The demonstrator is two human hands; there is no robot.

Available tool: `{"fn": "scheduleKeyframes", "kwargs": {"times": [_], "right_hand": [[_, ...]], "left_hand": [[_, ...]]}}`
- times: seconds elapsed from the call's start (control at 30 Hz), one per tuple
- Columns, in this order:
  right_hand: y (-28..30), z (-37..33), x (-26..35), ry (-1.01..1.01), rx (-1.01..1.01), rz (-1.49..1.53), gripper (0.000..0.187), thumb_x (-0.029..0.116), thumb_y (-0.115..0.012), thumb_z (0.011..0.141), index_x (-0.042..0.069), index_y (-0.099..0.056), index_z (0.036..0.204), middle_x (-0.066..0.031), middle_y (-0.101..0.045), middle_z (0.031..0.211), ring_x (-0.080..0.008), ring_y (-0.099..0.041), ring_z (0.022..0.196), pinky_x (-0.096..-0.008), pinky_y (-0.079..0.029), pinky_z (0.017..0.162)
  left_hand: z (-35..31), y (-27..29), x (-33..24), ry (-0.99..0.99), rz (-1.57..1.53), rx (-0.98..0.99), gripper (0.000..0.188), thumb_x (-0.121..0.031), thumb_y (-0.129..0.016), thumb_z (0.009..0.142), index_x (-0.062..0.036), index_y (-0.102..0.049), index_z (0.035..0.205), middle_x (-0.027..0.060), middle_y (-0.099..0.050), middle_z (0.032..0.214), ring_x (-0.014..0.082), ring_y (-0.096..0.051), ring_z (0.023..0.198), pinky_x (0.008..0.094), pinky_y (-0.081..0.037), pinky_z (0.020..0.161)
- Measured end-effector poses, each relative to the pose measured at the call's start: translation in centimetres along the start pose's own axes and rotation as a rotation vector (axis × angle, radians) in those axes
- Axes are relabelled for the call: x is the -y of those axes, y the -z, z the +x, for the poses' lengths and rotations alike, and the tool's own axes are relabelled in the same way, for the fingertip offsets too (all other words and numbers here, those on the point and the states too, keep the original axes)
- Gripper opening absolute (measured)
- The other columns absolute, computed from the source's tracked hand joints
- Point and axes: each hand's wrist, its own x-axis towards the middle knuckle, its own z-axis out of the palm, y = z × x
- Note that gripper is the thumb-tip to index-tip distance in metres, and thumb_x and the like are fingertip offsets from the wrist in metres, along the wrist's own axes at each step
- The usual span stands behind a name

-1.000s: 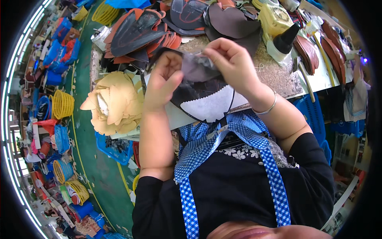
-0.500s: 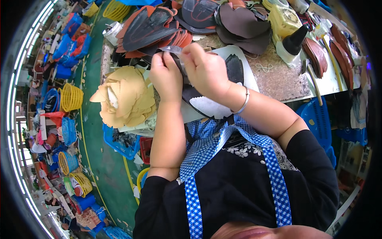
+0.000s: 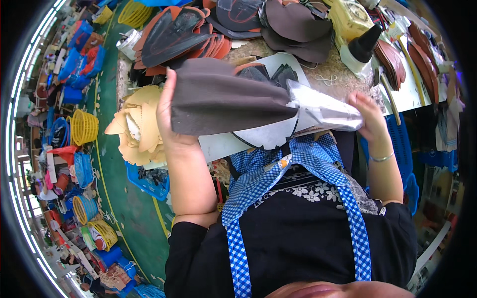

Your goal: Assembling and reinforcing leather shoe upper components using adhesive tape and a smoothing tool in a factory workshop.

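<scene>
Left hand (image 3: 166, 114): grip grasping left end of dark brown sheet (image 3: 223, 99). Sheet spans between hands, above bench (image 3: 343, 82). Creases gather toward translucent film (image 3: 323, 105). Right hand (image 3: 372, 116): grip grasping film's far end. Looks like separating pull: best done slow, level, left anchored; sudden yank could tear film, stretch sheet.

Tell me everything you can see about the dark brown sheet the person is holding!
The dark brown sheet looks like thin, matte leather or cloth; I can't tell which. It's wide at the left, narrows rightward, and has creases running along it. The left hand holds its wide end. Its narrow end meets a shiny, whitish film, which the right hand holds. It stretches crosswise above the worktable.
</scene>
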Motion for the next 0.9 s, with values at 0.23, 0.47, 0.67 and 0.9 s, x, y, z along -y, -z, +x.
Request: {"fn": "scheduleKeyframes", "kwargs": {"times": [0.23,0.47,0.67,0.9], "right_hand": [[3.2,-4.8,0.0,0.16,-0.023,-1.694,0.016,0.012,-0.068,0.08,0.001,-0.061,0.089,-0.008,-0.061,0.08,-0.0164,-0.062,0.07,-0.027,-0.049,0.063],[-9.3,0.7,-0.6,-0.12,0.61,0.354,0.054,0.046,-0.039,0.097,0.0,-0.05,0.124,-0.0138,-0.06,0.115,-0.0221,-0.059,0.107,-0.0359,-0.047,0.091],[-14.1,3.1,-0.2,-0.185,0.341,0.619,0.04,0.034,-0.047,0.096,0.002,-0.054,0.119,-0.0152,-0.062,0.114,-0.027,-0.061,0.104,-0.0411,-0.047,0.093],[-14.2,2.4,1.7,-0.148,0.535,0.573,0.052,0.04,-0.053,0.093,0.003,-0.045,0.13,-0.0137,-0.053,0.128,-0.0264,-0.052,0.118,-0.0421,-0.039,0.103]], "left_hand": [[0.6,-2.9,0.2,-0.32,0.603,-0.012,0.014,-0.019,-0.055,0.094,-0.0069,-0.062,0.096,0.0011,-0.062,0.082,0.0095,-0.058,0.074,0.0241,-0.048,0.065],[-0.5,-5.0,9.1,-0.746,1.568,0.601,0.011,-0.01,-0.063,0.085,-0.0013,-0.06,0.09,0.011,-0.06,0.081,0.0222,-0.062,0.071,0.0311,-0.049,0.063],[-2.5,-2.3,9.1,-1.039,1.591,0.705,0.084,-0.062,-0.075,0.061,-0.0007,-0.056,0.116,0.0158,-0.056,0.119,0.027,-0.065,0.08,0.0327,-0.052,0.062],[-3.4,4.1,4.6,-0.205,1.03,0.169,0.053,-0.052,-0.058,0.087,-0.0011,-0.06,0.102,0.013,-0.064,0.107,0.0169,-0.063,0.078,0.0274,-0.051,0.067]]}}
